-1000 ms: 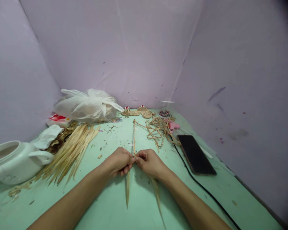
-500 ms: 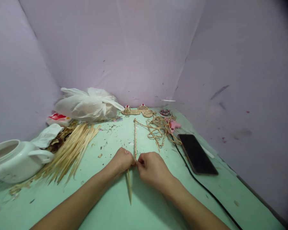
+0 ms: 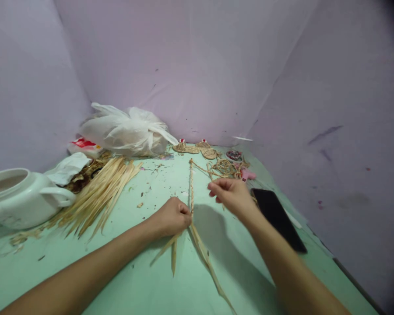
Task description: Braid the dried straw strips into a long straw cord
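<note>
My left hand (image 3: 174,216) is closed on the lower end of a straw braid (image 3: 192,188), low over the table. Loose straw strips (image 3: 205,251) come out below its fingers, two short and others long, trailing toward me. The braid runs straight away from me to a small peg-like point, where it bends to the right. My right hand (image 3: 233,194) is lifted, apart from the braid and to its right. Its thumb and fingers are curled together; whether anything thin is between them cannot be made out.
A bundle of straw strips (image 3: 98,197), a white pot (image 3: 22,199) and a white plastic bag (image 3: 128,133) lie left. Woven sandals (image 3: 186,149), coiled braid (image 3: 228,167), a pink glue gun (image 3: 248,174) and a phone (image 3: 279,218) are toward the right. Walls enclose the green table (image 3: 144,280).
My right hand has left the braid's end and risen forward and right. Straw strips now spread out below my left hand, which keeps its hold. The view has shifted slightly.
</note>
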### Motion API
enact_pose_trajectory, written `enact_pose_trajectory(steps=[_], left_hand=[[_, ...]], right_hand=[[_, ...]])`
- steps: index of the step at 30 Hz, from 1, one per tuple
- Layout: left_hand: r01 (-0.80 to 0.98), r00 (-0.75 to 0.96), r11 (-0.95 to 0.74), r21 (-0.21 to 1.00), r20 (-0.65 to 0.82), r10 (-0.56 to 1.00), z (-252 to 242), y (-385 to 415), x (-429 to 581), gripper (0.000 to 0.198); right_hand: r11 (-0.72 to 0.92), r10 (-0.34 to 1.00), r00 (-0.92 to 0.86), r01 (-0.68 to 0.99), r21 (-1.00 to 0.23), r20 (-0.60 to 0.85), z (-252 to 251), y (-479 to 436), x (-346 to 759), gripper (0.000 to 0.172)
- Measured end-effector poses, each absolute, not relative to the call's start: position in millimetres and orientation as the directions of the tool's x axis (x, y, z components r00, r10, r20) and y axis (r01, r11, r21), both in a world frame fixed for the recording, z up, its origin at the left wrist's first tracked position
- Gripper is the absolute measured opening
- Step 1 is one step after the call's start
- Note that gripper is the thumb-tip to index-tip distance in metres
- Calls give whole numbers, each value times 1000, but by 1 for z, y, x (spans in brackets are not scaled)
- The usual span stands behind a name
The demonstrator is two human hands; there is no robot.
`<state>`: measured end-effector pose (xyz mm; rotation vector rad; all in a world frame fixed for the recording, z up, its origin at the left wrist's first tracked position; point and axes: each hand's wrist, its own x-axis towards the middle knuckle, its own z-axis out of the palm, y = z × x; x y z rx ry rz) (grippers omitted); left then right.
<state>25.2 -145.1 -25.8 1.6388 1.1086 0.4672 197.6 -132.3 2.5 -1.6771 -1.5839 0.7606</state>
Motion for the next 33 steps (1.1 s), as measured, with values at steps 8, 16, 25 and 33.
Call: enact_pose_trajectory(steps=[8,16,25,33], left_hand=[[481,498,-180,858,-99,862,-36,-147,22,17],[617,466,-276,737,-59,883,-43,-149,24,21],[675,537,-322,664,-142,831,-32,-140,24,20],[694,455,-164,701,-252,854,-28,-137,28,24]], right_hand=[[-80,972,192,808,-584,133,-4,4,206,29],[-189,981,193,972,-142,14,-20,56,150,51],[-27,1000,26,995,-97,-12,-35,42,161,33],[-132,984,170,888,-441,47,-38,42,163,33]])
